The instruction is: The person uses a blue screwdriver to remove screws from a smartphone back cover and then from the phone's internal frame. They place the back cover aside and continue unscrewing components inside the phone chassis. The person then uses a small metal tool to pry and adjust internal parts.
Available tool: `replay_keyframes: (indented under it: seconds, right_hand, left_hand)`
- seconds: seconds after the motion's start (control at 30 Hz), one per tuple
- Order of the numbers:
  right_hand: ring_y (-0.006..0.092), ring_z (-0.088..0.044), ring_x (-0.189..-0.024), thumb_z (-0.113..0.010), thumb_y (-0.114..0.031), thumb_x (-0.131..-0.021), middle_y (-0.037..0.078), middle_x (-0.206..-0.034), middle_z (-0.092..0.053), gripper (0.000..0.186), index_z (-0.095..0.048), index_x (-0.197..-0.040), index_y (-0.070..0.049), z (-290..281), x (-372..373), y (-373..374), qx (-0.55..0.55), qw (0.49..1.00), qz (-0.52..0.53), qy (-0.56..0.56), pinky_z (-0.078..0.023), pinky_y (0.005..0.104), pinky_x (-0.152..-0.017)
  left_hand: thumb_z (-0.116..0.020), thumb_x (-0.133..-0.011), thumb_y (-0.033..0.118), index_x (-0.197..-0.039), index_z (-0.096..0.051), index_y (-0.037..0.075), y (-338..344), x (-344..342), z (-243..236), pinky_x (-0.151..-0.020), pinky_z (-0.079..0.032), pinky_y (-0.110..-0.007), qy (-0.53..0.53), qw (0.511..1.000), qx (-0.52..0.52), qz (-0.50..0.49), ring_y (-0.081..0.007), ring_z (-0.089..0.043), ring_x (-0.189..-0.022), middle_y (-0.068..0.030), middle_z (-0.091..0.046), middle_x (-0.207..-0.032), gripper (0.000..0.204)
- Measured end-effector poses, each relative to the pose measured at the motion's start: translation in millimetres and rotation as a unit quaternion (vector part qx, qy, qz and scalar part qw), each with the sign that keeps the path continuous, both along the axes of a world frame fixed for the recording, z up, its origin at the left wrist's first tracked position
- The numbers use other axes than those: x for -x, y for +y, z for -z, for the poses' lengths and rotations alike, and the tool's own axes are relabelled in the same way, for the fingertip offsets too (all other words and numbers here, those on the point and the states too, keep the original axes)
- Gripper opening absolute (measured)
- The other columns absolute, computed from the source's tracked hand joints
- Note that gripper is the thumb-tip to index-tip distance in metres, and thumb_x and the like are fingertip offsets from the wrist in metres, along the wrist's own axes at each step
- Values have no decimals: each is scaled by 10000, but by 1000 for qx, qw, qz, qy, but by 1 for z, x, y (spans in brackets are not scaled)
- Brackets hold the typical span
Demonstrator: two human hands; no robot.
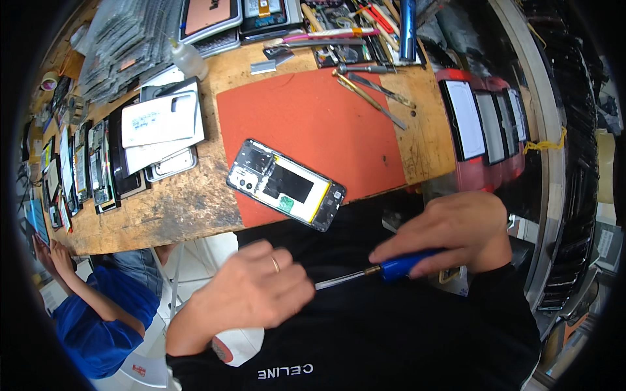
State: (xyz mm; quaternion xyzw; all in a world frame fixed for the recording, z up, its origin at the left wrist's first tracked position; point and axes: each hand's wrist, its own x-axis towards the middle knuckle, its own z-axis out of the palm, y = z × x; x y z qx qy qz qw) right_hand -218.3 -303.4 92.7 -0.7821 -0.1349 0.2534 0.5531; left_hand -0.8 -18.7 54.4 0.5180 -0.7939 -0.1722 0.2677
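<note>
A screwdriver with a blue handle, a brass collar and a silvery shaft is held in front of my dark shirt, below the table's edge. My right hand is closed round its handle. At the other end of the shaft, my left hand, with a ring on one finger, is closed in a fist. The tip disappears into its fingers. Beyond both hands, an opened smartphone lies slantwise on a red-orange mat. Its back cover is off, and its camera module and black-and-white inside show. Neither hand touches it.
Tweezers and a brass-coloured pen-like tool lie at the mat's far right. Phone covers are piled on the left, near a clear bottle. Another person in a blue shirt sits at lower left.
</note>
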Motion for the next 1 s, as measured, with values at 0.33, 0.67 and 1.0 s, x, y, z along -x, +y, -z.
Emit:
replay_keyframes:
  seconds: [0.33,0.67,1.0]
  right_hand:
    - [362,-796,-1069,-744,-219,-1033,211,-1275,-761,599,-532,-1564,-38,3,62,-27,-40,988,139,46,-636,392,-887]
    - [254,-780,-769,-729,-245,-1047,148,-1039,-774,547,-553,-1509,-13,30,66,-8,-9,969,218,115,-589,343,-706]
    - [142,-720,-648,-707,-218,-1068,55,-832,-732,498,-548,-1504,-37,50,78,-2,-81,941,289,156,-549,311,-623]
  left_hand:
    - [-876,-835,169,-915,-768,92,25,-11,-16,-614,-465,-317,39,988,-13,-150,-189,-602,-709,-21,-646,-814,154]
    - [-829,-839,-87,-1032,-797,-23,-23,71,74,-710,-548,-377,109,926,49,-358,-287,-691,-771,-122,-721,-869,206]
    - [-897,-796,-4,-1100,-828,27,-42,89,79,-706,-525,-345,48,916,138,-375,-228,-647,-819,-51,-730,-934,313]
